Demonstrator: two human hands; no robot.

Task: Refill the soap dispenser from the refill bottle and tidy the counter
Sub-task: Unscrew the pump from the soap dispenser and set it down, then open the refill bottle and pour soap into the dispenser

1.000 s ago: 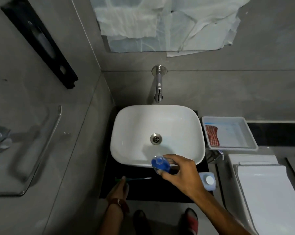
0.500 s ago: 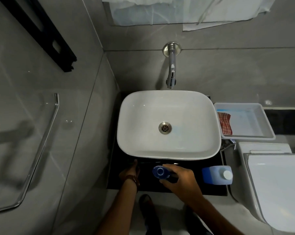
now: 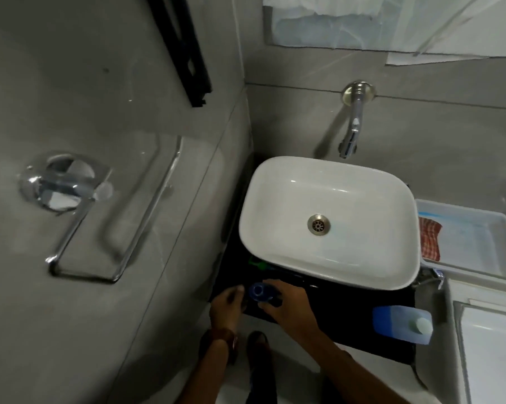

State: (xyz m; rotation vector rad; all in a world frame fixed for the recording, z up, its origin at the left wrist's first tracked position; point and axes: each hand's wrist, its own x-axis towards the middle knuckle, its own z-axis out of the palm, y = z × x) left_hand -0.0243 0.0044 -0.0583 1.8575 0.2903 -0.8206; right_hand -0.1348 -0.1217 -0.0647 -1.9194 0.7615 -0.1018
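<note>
A small clear dispenser bottle (image 3: 259, 291) with blue soap stands on the black counter (image 3: 342, 310) in front of the white basin (image 3: 330, 196), its open neck facing up. My right hand (image 3: 286, 307) is wrapped around it from the right. My left hand (image 3: 227, 307) is just left of the bottle, fingers curled and apart from it, with nothing visible in it. The blue refill bottle (image 3: 401, 323) with a white cap stands at the counter's right end. A green item (image 3: 257, 263) lies under the basin's front left edge.
A wall tap (image 3: 352, 132) hangs over the basin. A white tray (image 3: 476, 243) holding a red checked cloth (image 3: 429, 243) sits to the right, with a white toilet lid (image 3: 493, 354) below it. A chrome towel holder (image 3: 112, 217) is on the left wall.
My right hand has brought the dispenser bottle down from over the basin's front rim to the counter's left part. My left hand stays beside it. The view has swung left.
</note>
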